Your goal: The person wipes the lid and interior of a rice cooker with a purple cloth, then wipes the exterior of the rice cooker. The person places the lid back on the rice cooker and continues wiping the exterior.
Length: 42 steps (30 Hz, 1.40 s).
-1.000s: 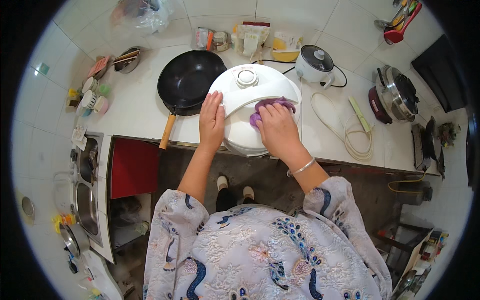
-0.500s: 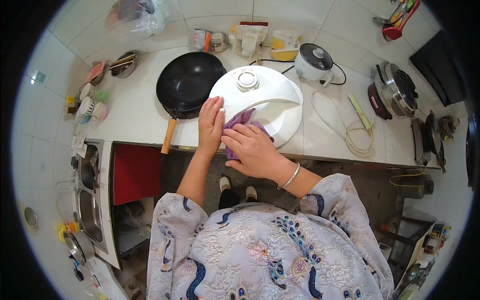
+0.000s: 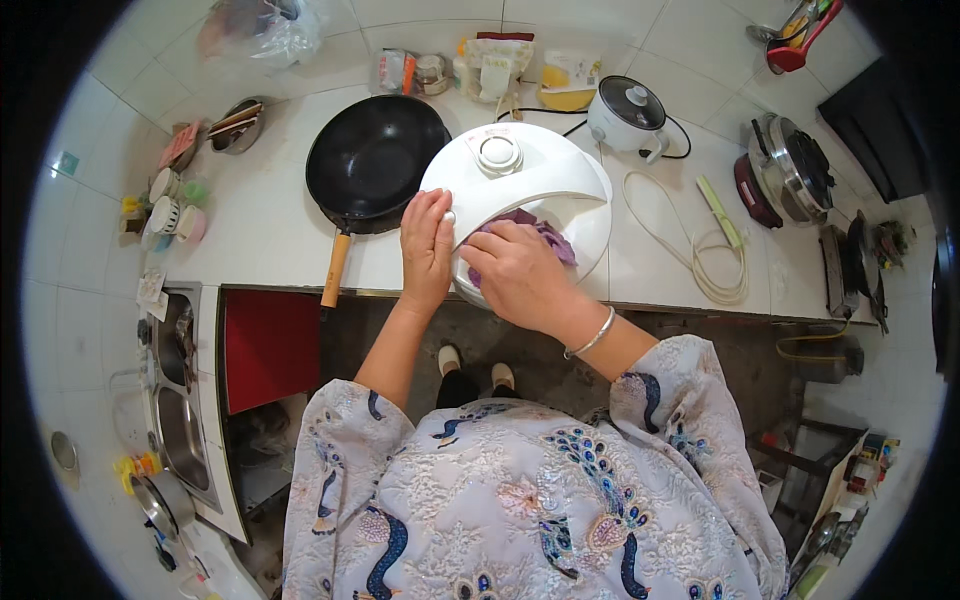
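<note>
A white rice cooker (image 3: 480, 180), with a curved carrying handle (image 3: 535, 190) and a round vent on its lid, stands near the front edge of the counter. My left hand (image 3: 428, 245) lies flat against its left side by the handle's pivot, fingers stretched out. Bunched under my right hand (image 3: 525, 270) is a purple cloth (image 3: 556, 243), pressed onto the front part of the lid below the handle. My right fingers are curled round the cloth, and their tips are partly hidden.
Left of the cooker sits a black wok (image 3: 375, 155), its wooden handle (image 3: 337, 270) jutting over the counter edge. A small white electric pot (image 3: 628, 115) is behind to the right, near a coiled pale cable (image 3: 722, 275). A steel sink (image 3: 182, 430) lies far left.
My right hand and the cloth have moved right and slightly up, from the cooker's front left side onto its lid. The left hand stays at the cooker's side.
</note>
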{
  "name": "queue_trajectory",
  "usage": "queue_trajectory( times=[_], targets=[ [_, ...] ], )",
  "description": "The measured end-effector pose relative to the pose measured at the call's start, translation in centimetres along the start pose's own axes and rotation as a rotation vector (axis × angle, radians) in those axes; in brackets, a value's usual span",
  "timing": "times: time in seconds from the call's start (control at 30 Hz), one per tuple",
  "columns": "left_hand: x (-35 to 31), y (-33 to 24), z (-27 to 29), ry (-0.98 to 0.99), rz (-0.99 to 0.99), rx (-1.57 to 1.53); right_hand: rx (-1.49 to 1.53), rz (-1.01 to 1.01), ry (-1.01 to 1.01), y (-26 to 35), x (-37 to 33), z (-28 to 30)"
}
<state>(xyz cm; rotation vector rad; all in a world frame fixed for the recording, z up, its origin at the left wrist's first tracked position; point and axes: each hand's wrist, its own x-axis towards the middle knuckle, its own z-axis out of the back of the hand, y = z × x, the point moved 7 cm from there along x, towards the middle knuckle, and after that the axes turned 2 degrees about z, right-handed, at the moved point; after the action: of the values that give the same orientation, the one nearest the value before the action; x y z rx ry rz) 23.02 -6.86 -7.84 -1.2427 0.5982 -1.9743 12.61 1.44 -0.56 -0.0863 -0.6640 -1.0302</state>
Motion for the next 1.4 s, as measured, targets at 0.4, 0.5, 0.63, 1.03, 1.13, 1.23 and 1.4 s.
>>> queue_trajectory(
  times=[0.4,0.5,0.63,1.03,1.13,1.23,1.4],
  targets=[
    [0.1,0.1,0.2,0.004,-0.023,-0.024,-0.141,-0.224,0.039,-3.0,-0.8,1.7],
    [0.0,0.0,0.2,0.001,-0.022,-0.015,0.063,-0.082,-0.002,1.0,-0.1,0.5],
    [-0.1,0.4,0.2,0.053,0.005,-0.031,0.063,-0.141,-0.041,-0.2,0.4,-0.5],
    [0.1,-0.3,0.5,0.055,-0.053,0.019,-0.059,-0.389,-0.003,-2.9,-6.0,3.2],
    [-0.5,-0.5,-0.7,0.094,-0.063,0.028,0.02,-0.513,-0.218,-7.5,-7.7,5.7],
    [-1.0,-0.9,-0.6,0.116,-0.056,0.063,-0.013,-0.893,-0.376,-15.2,-12.1,6.4],
    [-1.0,-0.7,-0.1,0.088,-0.057,0.025,0.226,-0.931,-0.477,-18.4,-9.8,7.9]
  ],
)
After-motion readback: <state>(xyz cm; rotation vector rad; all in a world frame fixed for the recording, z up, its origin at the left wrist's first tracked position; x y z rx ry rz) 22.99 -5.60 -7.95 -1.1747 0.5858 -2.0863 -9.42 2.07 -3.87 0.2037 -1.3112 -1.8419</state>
